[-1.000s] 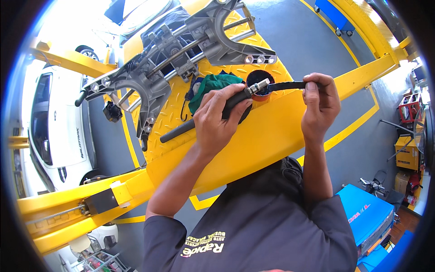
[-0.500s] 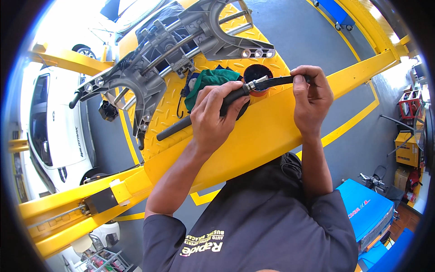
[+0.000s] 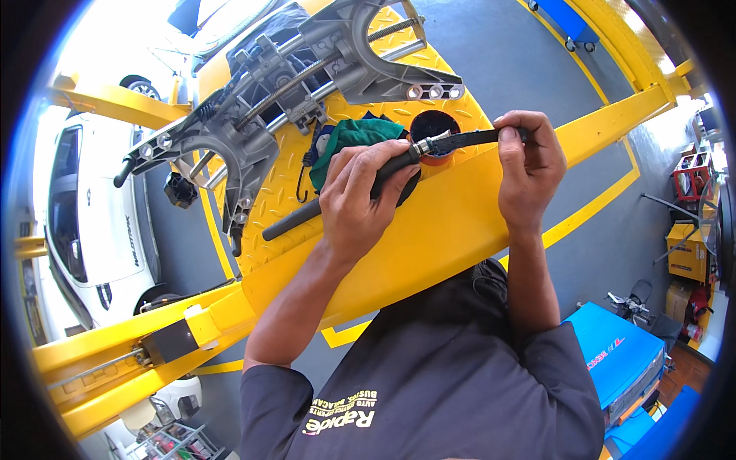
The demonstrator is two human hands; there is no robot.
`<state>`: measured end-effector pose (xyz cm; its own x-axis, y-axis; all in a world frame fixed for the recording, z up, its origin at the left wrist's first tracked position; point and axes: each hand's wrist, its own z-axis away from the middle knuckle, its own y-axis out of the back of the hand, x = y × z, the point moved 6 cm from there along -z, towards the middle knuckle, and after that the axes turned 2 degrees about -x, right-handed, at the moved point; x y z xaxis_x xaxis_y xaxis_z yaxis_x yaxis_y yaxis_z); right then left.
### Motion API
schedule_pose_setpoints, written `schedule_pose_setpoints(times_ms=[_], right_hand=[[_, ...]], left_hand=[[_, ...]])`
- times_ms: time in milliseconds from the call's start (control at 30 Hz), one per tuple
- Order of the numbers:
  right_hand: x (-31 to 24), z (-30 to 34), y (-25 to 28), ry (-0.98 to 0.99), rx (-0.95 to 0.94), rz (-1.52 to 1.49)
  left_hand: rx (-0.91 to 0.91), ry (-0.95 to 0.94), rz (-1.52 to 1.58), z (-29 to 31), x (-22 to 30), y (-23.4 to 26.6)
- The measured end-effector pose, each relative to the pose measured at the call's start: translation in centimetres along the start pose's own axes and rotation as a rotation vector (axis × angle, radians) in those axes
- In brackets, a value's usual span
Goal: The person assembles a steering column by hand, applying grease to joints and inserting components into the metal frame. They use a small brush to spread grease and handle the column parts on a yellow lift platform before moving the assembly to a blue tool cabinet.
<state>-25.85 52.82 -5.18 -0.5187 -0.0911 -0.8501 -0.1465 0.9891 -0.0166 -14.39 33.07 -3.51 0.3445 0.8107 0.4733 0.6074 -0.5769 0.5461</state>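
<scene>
My left hand (image 3: 354, 195) is closed round a long black rod (image 3: 293, 220) with a thicker black sleeve and a shiny metal end fitting (image 3: 429, 145). The rod slants up to the right above a yellow beam. My right hand (image 3: 530, 172) pinches the far end of a narrow, flat black piece (image 3: 473, 139) between thumb and fingers. That piece reaches left to the metal fitting; whether it is joined to it or only touches it, I cannot tell. Just behind them is a round, dark-filled container (image 3: 435, 125) with a reddish side. A green cloth (image 3: 360, 135) lies behind my left hand.
A grey metal clamp frame (image 3: 287, 88) with threaded bars rests on a yellow tread-plate platform (image 3: 287, 184). The yellow beam (image 3: 429, 218) crosses in front of me. A white vehicle (image 3: 103, 222) stands left, a blue box (image 3: 617, 353) at lower right.
Both hands hold nearly the same pose. The flat black piece and my right hand have shifted very slightly; the rod has moved a little left.
</scene>
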Motion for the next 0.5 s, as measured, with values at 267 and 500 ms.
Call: schedule_pose_setpoints(times_ms=[267,500], right_hand=[[-0.33,0.07,0.11,-0.041,-0.027,0.022],[-0.05,-0.15,-0.16,-0.060,-0.042,0.013]], left_hand=[[0.016,-0.025,-0.019,-0.10,0.17,0.17],[0.019,-0.006,-0.030,0.12,0.16,0.22]])
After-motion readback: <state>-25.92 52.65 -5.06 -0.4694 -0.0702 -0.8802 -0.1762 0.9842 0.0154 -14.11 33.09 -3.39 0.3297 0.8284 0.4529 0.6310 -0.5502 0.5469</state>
